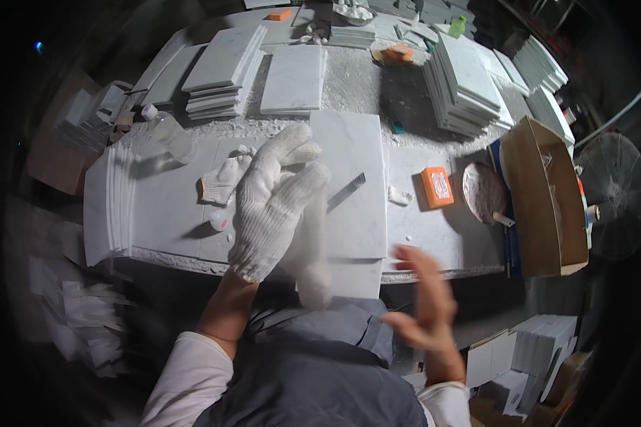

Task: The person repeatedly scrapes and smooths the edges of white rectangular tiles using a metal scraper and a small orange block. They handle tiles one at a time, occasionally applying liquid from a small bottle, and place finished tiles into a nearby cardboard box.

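Note:
My left hand [269,213], in a white knitted glove, is raised over the table with its fingers bent. From its fingers hangs a long white cloth-like piece [312,245], smeared by motion, its kind unclear. My right hand [431,306] is bare, blurred, and held off the table's front edge with thumb and fingers apart, touching nothing. Under and beside the left hand lies a white marble-like slab [352,213] with a dark grey strip [346,192] on it. Another white glove [224,178] with an orange cuff edge rests left of my gloved hand.
Stone slabs are stacked at back left [224,67] and back right [466,78]. A clear bottle [169,135] leans at left. To the right are an orange block [436,187], a round dish [483,191], an open cardboard box [548,206] and a fan [616,188].

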A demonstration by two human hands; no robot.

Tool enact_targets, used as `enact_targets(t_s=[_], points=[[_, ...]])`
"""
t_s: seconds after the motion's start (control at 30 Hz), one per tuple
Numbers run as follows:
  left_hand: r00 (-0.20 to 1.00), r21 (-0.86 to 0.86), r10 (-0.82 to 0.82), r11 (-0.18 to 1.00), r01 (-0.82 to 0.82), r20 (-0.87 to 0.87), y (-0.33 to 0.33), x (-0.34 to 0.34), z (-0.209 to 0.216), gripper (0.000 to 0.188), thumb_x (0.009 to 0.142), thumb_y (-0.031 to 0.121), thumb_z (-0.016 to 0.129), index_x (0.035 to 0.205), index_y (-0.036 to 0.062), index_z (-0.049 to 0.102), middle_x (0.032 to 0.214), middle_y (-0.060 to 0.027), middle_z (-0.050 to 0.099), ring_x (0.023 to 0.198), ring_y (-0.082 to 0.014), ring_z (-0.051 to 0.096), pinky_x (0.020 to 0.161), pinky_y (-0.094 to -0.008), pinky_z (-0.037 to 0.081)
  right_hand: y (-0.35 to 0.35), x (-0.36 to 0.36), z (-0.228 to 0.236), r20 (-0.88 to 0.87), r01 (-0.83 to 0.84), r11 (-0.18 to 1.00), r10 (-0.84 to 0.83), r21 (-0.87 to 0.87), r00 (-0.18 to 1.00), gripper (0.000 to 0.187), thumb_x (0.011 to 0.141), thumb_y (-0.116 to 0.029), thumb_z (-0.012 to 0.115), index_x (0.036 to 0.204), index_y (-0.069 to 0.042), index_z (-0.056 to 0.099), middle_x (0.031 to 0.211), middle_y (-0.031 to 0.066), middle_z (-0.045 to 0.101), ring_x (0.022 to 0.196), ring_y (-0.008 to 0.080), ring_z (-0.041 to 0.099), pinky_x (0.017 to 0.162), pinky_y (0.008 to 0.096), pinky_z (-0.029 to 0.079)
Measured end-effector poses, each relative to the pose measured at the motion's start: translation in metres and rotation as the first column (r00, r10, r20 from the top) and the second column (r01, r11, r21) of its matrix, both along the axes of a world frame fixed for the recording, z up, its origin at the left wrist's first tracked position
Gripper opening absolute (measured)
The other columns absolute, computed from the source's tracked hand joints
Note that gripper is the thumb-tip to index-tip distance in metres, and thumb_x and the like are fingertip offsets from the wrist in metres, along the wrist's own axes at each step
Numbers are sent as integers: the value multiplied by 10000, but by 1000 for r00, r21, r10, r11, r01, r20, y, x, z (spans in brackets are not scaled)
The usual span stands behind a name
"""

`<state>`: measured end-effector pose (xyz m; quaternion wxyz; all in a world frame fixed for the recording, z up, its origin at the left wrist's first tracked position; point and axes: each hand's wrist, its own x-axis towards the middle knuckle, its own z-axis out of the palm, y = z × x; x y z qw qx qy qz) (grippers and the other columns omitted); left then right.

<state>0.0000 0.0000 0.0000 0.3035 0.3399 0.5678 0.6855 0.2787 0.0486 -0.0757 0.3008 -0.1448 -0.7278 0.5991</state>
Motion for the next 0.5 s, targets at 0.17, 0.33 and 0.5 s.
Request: enact_targets(t_s=[0.17,0.33,0.5], points=[[998,105,49,993,-46,-27,14,7,3,550,984,133,730,1472,-8,517,1220,-97,652,1018,-97,632,891,-255,544,-9,-38,10,-57,78,986,-71,148,996,848,799,-101,866,1540,-27,460,1522,225,462,1379,377,498,1138,449,431],[967,100,104,986,-131,233,19,-4,7,511,997,126,714,1463,11,536,1251,-73,661,1054,-109,643,930,-262,549,-5,-42,14,121,-81,971,54,224,991,961,782,-83,881,1592,-42,364,1583,232,358,1422,396,434,1141,456,426],[943,125,156,972,-200,293,25,-5,-2,482,988,72,710,1444,19,563,1425,-96,607,1207,-133,604,1033,-261,501,-14,-60,1,22,25,962,-32,270,999,780,735,127,700,1481,-2,512,1408,208,554,1302,303,547,1081,361,435]])
